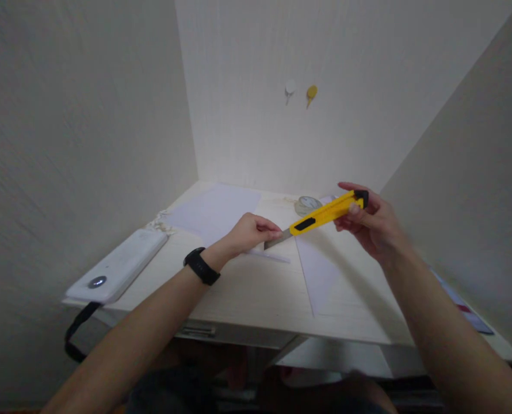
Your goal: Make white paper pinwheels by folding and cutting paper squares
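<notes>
A yellow utility knife [325,215] with black parts is held up over the white desk, its blade [277,238] extended down and to the left. My right hand [370,224] grips the rear end of the handle between thumb and fingers. With the fingertips pinched together, my left hand [256,231] is at the blade and appears to hold its flat side. Beneath the blade lies a thin white strip [273,256], partly hidden by the left hand. A sheet of white paper [318,270] lies below the knife, to the right.
Behind the knife is a roll of clear tape [308,205]. Another paper sheet [221,207] lies at the back left, near a white device [122,261] with a round dark spot. Two hooks, white [290,87] and yellow [311,92], are on the wall. Walls enclose the desk [256,299].
</notes>
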`<state>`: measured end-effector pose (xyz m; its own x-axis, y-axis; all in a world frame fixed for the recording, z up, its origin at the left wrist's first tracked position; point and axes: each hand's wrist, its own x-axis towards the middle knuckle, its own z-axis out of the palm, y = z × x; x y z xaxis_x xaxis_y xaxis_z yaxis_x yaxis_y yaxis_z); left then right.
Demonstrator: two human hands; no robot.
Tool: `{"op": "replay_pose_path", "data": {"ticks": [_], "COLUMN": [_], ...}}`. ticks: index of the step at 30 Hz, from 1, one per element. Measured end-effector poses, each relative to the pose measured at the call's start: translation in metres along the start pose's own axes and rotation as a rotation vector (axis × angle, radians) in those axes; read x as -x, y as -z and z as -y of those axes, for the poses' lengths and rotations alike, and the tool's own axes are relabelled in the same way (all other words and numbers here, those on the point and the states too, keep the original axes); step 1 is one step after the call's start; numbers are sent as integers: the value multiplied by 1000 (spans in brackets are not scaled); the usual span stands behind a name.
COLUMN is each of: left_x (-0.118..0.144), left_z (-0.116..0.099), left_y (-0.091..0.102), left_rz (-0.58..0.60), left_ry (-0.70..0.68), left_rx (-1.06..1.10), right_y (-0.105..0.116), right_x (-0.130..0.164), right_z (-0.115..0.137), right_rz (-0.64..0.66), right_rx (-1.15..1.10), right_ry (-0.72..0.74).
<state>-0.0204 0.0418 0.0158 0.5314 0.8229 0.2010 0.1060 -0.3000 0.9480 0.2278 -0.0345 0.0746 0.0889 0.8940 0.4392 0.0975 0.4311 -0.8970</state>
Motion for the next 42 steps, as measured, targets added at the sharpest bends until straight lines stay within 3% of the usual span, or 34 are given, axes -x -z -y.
{"op": "replay_pose_path", "data": {"ticks": [5,8,11,15,16,20,22,29,42], "left_x": [2,2,1,2,3,7,7,7,6], "left_z": [1,2,3,8,9,16,19,23,21], "left_y": [-12,-16,-12,-6,-6,-8,-8,-7,-11], "left_rz": [-68,-42,-17,-81,-38,321,400,373,387], "left_ry": [-40,-74,-141,-272,-319,-492,-509,-469,-472], "left_rx": [-25,-159,-297,-625,-709,-839,-835,-828,-851], "right_y": [-43,-54,-43,-16,-11,-6,-10,-19,-20], "right_x": [12,16,15,14,14,21,26,35,36], "right_z": [-40,-53,-56,-62,-66,-83,-88,-86,-86], "right_rz": [149,120,69,-93,-131,-177,-164,-86,-67], "right_rx": [-41,5,-12,-129,-165,-281,-285,-179,-103], "right_ry": [-140,-179,-231,-295,-307,-333,-329,-278,-202]}}
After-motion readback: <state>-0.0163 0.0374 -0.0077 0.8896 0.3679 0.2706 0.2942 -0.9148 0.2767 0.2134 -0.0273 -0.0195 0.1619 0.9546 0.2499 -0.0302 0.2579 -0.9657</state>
